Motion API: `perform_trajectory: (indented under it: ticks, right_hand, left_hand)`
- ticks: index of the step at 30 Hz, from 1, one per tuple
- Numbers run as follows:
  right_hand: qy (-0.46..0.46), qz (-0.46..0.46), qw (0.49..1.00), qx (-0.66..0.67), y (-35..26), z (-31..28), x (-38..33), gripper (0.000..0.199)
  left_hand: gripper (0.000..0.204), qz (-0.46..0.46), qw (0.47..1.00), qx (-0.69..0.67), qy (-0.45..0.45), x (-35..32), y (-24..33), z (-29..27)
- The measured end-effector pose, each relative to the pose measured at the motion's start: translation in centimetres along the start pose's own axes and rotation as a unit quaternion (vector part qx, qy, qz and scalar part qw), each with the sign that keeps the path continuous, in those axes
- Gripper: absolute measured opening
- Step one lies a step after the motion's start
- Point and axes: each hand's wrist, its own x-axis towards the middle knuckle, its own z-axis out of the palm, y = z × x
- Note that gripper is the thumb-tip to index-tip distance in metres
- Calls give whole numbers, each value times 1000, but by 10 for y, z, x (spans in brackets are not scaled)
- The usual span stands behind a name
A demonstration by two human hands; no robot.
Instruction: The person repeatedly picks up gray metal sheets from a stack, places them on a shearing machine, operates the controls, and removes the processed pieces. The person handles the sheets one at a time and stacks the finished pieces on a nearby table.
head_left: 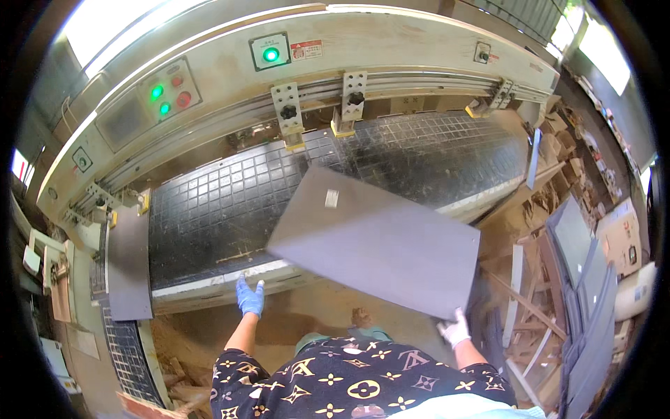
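A large flat grey panel [384, 241] with a small white label near its far corner is held slantwise over the front edge of the black machine bed [230, 209]. My right hand [455, 328], in a white glove, grips the panel at its near right corner. In a blue glove, my left hand [250, 296] is off the panel, close to the bed's pale front edge, with thumb and fingers apart and nothing in it. Another grey panel [129, 262], narrower in view, lies at the left end of the bed.
Behind the bed runs a long pale machine beam [391, 45] with lit green buttons [271, 54] and several clamp brackets [354, 101] on rails. To the right, grey panels [593, 314] lean in a stack beside wooden scraps [530, 279]. Offcuts [185, 391] lie at lower left.
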Motion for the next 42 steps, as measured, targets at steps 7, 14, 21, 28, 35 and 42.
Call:
perform_trajectory:
  ticks: [7,14,21,28,35,42]
  right_hand:
    - [20,-65,991,-114,-146,-20,144,49]
    - [-317,-42,945,73,-151,123,167,45]
    - [-358,118,904,-202,71,230,89,40]
    - [-277,20,876,-394,79,190,48,52]
    - [-180,-148,781,-579,17,259,97,71]
    - [-142,-144,793,-574,-3,284,127,70]
  left_hand:
    - [69,-161,946,-242,-147,-44,70,89]
    - [58,-217,941,-260,-23,-162,28,78]
    - [61,-238,893,-264,-277,-265,13,150]
    - [43,-368,631,-665,-155,-212,88,162]
    - [43,-433,544,-695,-182,-185,130,175]
    - [46,-467,535,-677,-194,-170,172,182]
